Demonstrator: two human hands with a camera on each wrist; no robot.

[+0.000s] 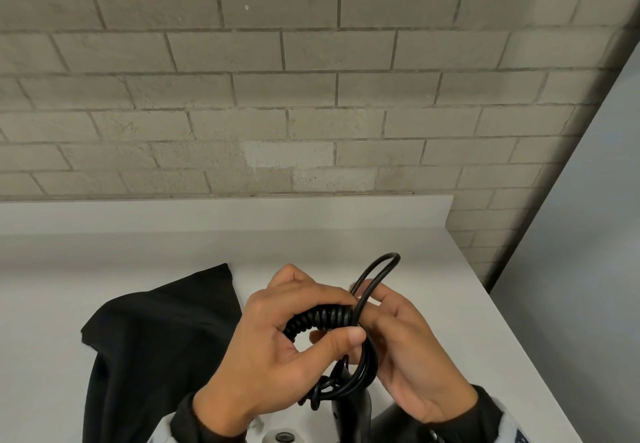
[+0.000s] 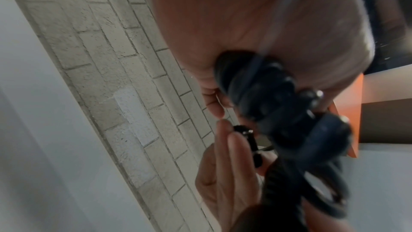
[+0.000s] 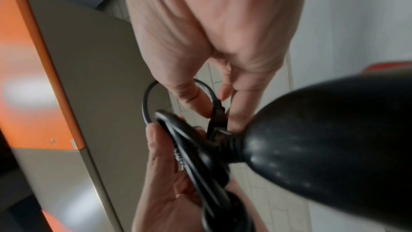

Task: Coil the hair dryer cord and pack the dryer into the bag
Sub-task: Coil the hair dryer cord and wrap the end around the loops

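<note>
Above the white counter, both hands hold the black hair dryer cord. My left hand grips the spiral part of the cord, thumb across the front. My right hand pinches the smooth cord where a loop sticks up. More loops hang below the hands. The black hair dryer hangs under them, with its handle showing between the wrists. In the right wrist view my right hand pinches the thin loop. The black bag lies flat on the counter to the left.
A grey brick wall rises behind the counter's low backsplash. The counter's right edge runs diagonally, with a pale wall beyond it. A round metal fitting shows at the bottom edge. An orange-edged panel appears in the wrist views.
</note>
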